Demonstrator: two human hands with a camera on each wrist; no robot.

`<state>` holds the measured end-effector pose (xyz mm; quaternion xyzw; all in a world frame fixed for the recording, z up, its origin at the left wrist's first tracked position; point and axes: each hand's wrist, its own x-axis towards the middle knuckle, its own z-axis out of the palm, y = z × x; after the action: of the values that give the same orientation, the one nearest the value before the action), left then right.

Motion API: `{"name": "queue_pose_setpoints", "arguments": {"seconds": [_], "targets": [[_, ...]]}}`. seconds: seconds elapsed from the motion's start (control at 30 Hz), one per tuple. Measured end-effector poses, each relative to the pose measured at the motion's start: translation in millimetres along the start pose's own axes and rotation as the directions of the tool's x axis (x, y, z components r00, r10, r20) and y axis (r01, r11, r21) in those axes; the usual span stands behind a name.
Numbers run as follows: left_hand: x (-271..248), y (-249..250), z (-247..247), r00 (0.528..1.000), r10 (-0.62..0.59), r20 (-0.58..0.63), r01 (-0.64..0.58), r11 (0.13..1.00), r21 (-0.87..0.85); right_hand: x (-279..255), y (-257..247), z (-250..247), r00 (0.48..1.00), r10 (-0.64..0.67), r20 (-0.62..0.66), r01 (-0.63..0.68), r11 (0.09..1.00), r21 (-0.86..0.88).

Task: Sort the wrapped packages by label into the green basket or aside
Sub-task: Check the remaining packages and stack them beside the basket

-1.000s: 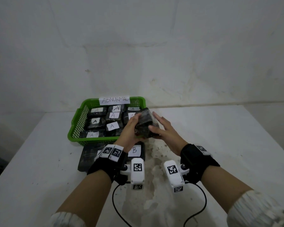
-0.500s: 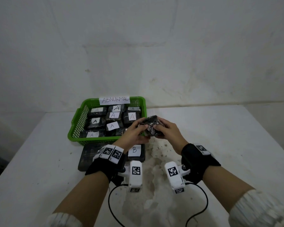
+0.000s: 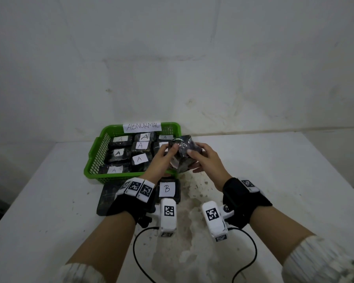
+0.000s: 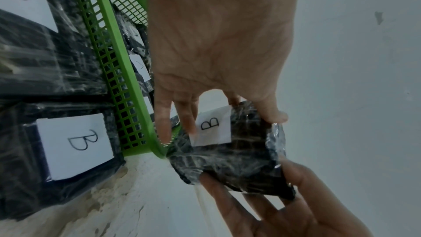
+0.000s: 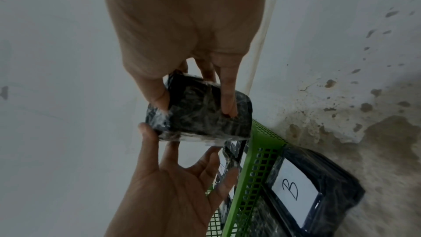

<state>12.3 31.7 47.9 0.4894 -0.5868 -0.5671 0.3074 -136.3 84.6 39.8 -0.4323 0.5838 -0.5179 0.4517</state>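
Both hands, left hand (image 3: 161, 160) and right hand (image 3: 205, 160), gripping B-labelled package (image 4: 230, 149) at green basket (image 3: 94, 160) near-right corner; best lowered aside, nearer, beside the B package on the table (image 3: 169, 189).

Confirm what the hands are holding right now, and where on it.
One wrapped package labelled B, held by both. Left hand grips the edge by the label; right hand pinches the opposite end, thumb on top.
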Motion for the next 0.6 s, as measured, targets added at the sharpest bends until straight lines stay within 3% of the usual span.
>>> {"name": "queue_pose_setpoints", "arguments": {"seconds": [0.1,0.23,0.33,0.43,0.5,0.6], "targets": [[7,4,-4,0.99,-0.051,-0.135,0.06,0.996,0.064,-2,-8,-3,0.999,0.016,0.04,-0.016,1.0,0.014],[7,10,-6,0.992,-0.112,-0.052,0.108,0.992,-0.065,4,-8,-7,0.994,-0.009,0.11,0.019,0.996,-0.092],[3,9,-5,0.994,-0.108,-0.023,0.105,0.989,-0.108,8,-2,-11,0.999,0.011,-0.033,-0.014,0.996,-0.089],[-5,8,-1,0.991,-0.055,0.118,0.076,0.981,-0.177,10,0,-14,0.985,0.059,-0.164,-0.06,0.998,-0.001],[-6,7,1,0.985,-0.044,0.17,0.082,0.972,-0.221,6,-4,-16,0.992,0.066,-0.103,-0.069,0.997,-0.022],[-4,6,3,0.984,-0.08,0.157,0.127,0.939,-0.319,-2,-9,-15,0.988,0.048,0.15,-0.027,0.99,-0.141]]}}
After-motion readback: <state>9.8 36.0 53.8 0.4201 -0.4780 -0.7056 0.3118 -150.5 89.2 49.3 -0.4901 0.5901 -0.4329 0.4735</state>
